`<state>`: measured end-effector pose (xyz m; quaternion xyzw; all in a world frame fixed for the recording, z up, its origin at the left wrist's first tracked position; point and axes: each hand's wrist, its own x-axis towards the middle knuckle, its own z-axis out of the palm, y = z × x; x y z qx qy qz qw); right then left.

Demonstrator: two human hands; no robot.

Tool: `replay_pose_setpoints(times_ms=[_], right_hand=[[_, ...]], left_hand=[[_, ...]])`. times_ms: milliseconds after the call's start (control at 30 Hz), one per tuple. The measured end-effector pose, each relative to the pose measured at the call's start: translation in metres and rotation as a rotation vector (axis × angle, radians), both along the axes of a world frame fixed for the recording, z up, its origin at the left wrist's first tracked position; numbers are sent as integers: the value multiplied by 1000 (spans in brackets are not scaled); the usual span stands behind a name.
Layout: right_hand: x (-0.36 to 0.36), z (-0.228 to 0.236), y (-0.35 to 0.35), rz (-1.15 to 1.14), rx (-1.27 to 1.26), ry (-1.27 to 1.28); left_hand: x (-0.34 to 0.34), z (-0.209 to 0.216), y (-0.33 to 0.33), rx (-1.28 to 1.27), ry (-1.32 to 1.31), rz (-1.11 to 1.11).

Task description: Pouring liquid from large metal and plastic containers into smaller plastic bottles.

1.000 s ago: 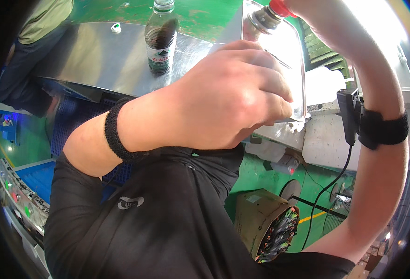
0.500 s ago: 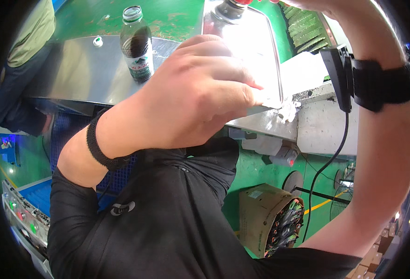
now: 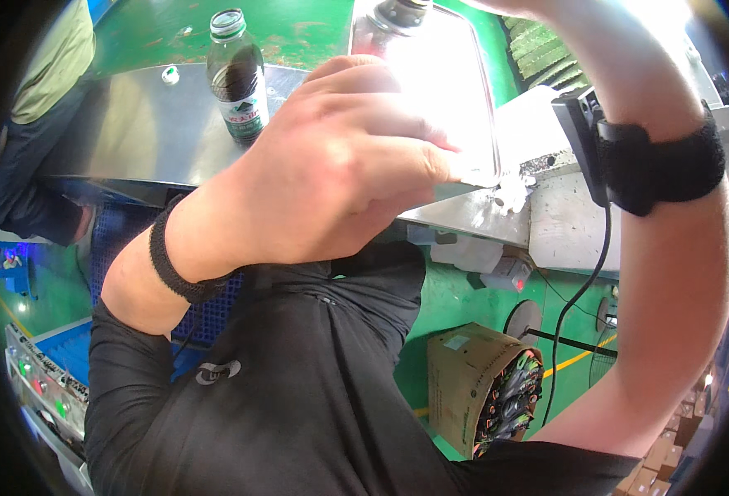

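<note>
My left hand [image 3: 340, 157] is closed in a pinch over the near left part of a shiny metal tray [image 3: 495, 157]. What its fingertips hold, if anything, is hidden behind the knuckles and lost in glare. My right hand [image 3: 517, 7] is cut off by the top edge beyond the tray, so its fingers are out of sight. At the tray's far end, a round metal piece [image 3: 399, 15] shows in part. Left of my left hand, a clear bottle [image 3: 240, 87] of dark liquid stands upright on the metal table [image 3: 133, 132].
A small white and green cap [image 3: 171, 75] lies left of the bottle. Another person [image 3: 38, 157] stands at far left. White scraps [image 3: 511, 194] lie by the tray's near right corner. Below the table, a cardboard box [image 3: 464, 376] of dark parts stands on the floor. A cable hangs from my right wrist strap.
My right hand has moved up, taking its fingers and a red thing beside them out of the picture. My right wrist has shifted slightly left. My left hand stays nearly in place.
</note>
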<state>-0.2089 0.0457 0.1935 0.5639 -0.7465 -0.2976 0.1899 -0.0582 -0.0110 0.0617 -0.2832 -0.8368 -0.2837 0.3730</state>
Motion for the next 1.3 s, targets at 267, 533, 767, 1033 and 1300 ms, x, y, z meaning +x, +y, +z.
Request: replay_pose_setpoints(times_ms=[267,533,767,1033,1300], right_hand=[[-12,-7,13,304,-65,16],[22,4,44,59,-576,-489],[26,-5,143,-213,-768,-671],[9,-235,233,-572,-676,-907],[-20,-297,241,-512,-744,-763]], left_hand=[[-3,-2,-1,24,5,-6],[-3,-8,2,66,10,-3],[3,-12,2,73,38,61],[-8,-10,14,90,128,1],[3,-9,31,95,135,131]])
